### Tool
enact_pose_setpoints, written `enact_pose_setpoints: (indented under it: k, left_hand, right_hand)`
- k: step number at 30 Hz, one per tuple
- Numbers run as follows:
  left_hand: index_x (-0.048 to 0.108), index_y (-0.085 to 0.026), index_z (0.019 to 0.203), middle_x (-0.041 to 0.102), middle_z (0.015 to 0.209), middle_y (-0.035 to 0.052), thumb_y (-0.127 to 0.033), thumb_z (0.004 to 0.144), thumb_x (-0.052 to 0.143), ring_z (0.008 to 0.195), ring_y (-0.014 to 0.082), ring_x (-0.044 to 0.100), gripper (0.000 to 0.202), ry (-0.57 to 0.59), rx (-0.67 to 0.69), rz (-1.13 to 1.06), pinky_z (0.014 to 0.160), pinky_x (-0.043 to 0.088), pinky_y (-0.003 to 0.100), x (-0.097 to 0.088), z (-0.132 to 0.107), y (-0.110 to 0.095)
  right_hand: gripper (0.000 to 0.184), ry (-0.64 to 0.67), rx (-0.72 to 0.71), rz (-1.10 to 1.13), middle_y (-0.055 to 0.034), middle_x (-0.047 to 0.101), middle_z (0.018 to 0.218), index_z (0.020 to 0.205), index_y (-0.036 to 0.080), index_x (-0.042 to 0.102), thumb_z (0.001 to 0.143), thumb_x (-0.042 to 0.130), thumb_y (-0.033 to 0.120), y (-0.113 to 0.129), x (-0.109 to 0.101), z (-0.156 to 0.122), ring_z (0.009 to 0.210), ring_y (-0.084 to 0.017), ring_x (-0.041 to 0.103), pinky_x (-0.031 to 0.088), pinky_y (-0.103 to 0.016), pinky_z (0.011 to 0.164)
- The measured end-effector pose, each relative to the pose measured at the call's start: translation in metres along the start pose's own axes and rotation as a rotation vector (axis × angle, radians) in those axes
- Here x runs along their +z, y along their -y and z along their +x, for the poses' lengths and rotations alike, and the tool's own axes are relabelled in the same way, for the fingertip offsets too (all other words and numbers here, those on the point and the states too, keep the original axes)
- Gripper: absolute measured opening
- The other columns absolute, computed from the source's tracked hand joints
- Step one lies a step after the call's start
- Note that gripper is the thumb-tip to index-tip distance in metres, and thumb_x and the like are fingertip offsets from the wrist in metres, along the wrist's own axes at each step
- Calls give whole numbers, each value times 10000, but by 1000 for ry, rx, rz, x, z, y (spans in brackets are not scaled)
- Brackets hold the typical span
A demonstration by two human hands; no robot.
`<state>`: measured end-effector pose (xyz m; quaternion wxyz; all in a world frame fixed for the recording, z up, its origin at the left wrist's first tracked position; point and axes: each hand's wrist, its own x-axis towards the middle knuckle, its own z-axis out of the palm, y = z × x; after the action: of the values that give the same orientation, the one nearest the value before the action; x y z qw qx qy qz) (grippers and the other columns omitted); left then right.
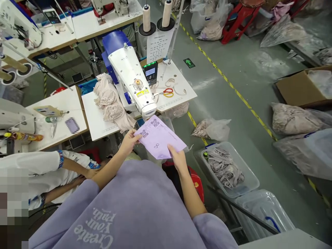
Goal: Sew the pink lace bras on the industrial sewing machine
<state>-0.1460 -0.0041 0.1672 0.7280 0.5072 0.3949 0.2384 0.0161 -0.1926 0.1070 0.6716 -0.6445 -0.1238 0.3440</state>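
Observation:
A purple paper sheet (166,140) with printed QR codes and a handwritten mark is held out in front of my body. My left hand (130,141) pinches its left edge between thumb and fingers. Gripping the lower right edge is my right hand (177,157), thumb on top. Just beyond the paper stands a white sewing machine (132,76) on a white table (92,116). Beige lace bra pieces (110,102) lie on that table left of the machine. Scissors (167,92) with red and yellow handles rest to its right.
A clear plastic bin (247,173) of beige straps stands on the floor at right, near several filled plastic bags (293,119) and a cardboard box (298,88). A co-worker in a white shirt (33,166) sits at left. Thread cones (146,19) stand behind the machine.

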Motion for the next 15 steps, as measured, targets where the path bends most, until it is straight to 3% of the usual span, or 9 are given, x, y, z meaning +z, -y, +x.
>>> enact_pose_setpoints:
  k: [4,15]
  left_hand:
    - [639,-172,966,684,700,-19,-440,713,850,566,104,572,425,49,15,78,539,453,215,-9,-6,-13]
    - [614,-185,863,687,791,7,-388,828,774,718,138,605,261,157,103,206,686,477,254,-4,-27,-37]
  right_hand:
    - [488,-35,31,-10,-100,731,1234,1134,168,736,736,780,446,17,-1,3,1214,-323,650,471,-528,1111]
    - [495,-52,8,60,-95,746,1176,1118,169,714,696,787,416,37,-3,6,1159,-321,658,525,-479,1025]
